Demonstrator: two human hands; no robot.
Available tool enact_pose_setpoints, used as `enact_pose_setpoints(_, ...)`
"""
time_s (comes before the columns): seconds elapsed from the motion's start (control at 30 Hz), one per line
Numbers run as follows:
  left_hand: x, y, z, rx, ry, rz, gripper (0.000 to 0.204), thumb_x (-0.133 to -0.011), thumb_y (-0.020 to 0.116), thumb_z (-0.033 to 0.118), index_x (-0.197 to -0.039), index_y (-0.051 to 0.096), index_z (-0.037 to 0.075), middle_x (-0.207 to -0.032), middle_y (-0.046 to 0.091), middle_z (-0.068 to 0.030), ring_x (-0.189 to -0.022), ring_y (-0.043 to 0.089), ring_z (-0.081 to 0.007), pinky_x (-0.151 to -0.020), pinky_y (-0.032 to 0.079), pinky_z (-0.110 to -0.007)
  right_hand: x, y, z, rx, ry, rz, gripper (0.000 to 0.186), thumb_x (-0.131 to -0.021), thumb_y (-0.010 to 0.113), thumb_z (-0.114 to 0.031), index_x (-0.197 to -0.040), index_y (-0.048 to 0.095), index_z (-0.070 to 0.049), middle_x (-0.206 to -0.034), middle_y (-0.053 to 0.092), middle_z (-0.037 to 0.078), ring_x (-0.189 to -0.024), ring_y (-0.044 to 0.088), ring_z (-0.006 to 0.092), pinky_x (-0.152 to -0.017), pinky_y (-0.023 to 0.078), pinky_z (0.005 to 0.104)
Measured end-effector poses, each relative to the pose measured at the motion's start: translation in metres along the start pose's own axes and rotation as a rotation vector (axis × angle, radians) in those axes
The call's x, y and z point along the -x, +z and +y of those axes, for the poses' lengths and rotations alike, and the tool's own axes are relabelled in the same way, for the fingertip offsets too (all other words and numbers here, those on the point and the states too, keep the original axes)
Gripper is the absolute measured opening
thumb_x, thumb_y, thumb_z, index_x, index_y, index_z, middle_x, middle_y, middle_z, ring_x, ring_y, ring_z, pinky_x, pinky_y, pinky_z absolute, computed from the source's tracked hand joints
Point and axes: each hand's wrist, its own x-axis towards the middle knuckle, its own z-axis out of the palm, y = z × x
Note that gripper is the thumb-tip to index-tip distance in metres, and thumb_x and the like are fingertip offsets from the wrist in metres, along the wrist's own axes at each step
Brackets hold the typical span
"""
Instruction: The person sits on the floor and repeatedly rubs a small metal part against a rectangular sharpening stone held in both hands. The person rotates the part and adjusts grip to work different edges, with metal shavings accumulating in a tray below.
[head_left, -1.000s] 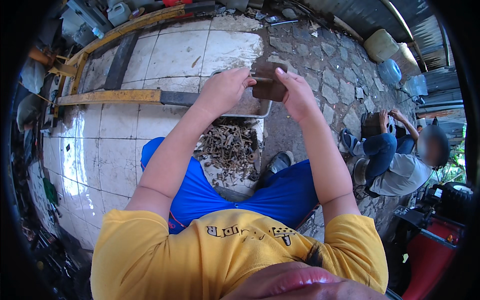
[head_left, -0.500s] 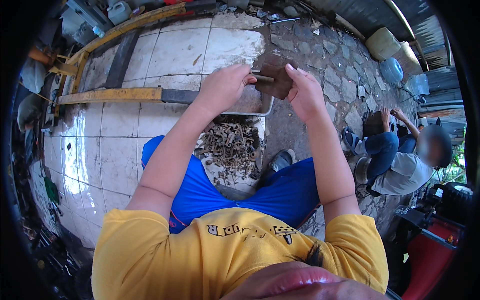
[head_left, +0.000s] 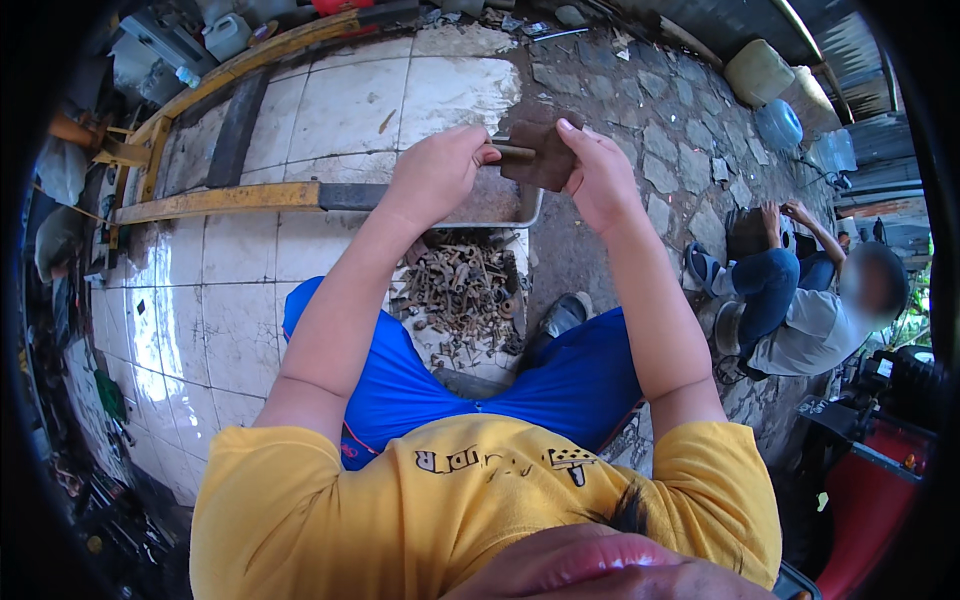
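My left hand [head_left: 437, 172] is closed on the end of a short metal rod [head_left: 517, 153], perhaps a bolt, that points to the right. A brown square sheet [head_left: 545, 150], which looks like sandpaper, is pinched in my right hand [head_left: 600, 178], thumb on its upper face. The rod's right end meets the sheet; whether the sheet wraps round it I cannot tell. Below both hands stands a shallow metal tray [head_left: 533, 212], partly hidden by my left forearm. Nearer to me, between my legs, lies a heap of rusty bolts and small metal parts [head_left: 460, 290].
A yellow and black metal frame [head_left: 235, 198] lies across the white tiles on the left. To the right, a person [head_left: 815, 320] sits low on the stone paving. Plastic jugs [head_left: 780, 125] stand by the corrugated wall, and a red machine [head_left: 870, 500] is at lower right.
The sheet has shifted slightly left along the rod, and my two hands are a little closer together. Both hands keep their hold.
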Motion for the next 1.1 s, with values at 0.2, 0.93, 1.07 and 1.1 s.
enact_pose_setpoints(0.2, 0.000, -0.002, 0.000, 0.009, -0.020, -0.003, 0.014, -0.104, 0.060, 0.017, -0.099, 0.061, 0.003, -0.103, 0.072, -0.0177, -0.099, 0.069, -0.0429, -0.079, 0.053, -0.051, 0.011, 0.025, -0.008, -0.081, -0.004, 0.010, 0.030, -0.109, 0.066, -0.033, -0.110, 0.075, -0.005, -0.092, 0.073, -0.001, -0.071, 0.058, 0.0020, -0.058, 0.040, 0.0215)
enact_pose_setpoints(0.93, 0.002, 0.001, 0.000, -0.035, 0.005, -0.032, 0.014, -0.104, 0.060, 0.017, -0.100, 0.061, 0.003, -0.103, 0.071, -0.0174, -0.101, 0.068, -0.0431, -0.080, 0.053, -0.051, 0.015, 0.027, -0.002, -0.047, 0.038, -0.005, 0.032, -0.110, 0.065, -0.032, -0.111, 0.074, -0.001, -0.097, 0.075, 0.004, -0.080, 0.067, 0.0100, -0.073, 0.054, 0.0273)
enact_pose_setpoints(1.07, 0.002, -0.002, 0.007, -0.049, 0.014, -0.042, 0.014, -0.103, 0.060, 0.017, -0.100, 0.061, 0.003, -0.103, 0.071, -0.0178, -0.101, 0.068, -0.0436, -0.080, 0.053, -0.051, 0.011, 0.016, -0.002, -0.037, 0.021, -0.023, 0.033, -0.111, 0.064, -0.033, -0.113, 0.075, -0.002, -0.099, 0.075, 0.003, -0.083, 0.069, 0.0105, -0.074, 0.055, 0.0283)
enact_pose_setpoints(1.1, 0.001, -0.002, 0.009, -0.071, 0.025, -0.047, 0.014, -0.103, 0.060, 0.017, -0.100, 0.061, 0.003, -0.103, 0.071, -0.0179, -0.101, 0.068, -0.0437, -0.080, 0.053, -0.052, 0.015, 0.022, 0.000, -0.017, 0.029, -0.014, 0.033, -0.111, 0.063, -0.033, -0.112, 0.075, -0.002, -0.099, 0.076, 0.003, -0.083, 0.069, 0.0103, -0.073, 0.055, 0.0281)
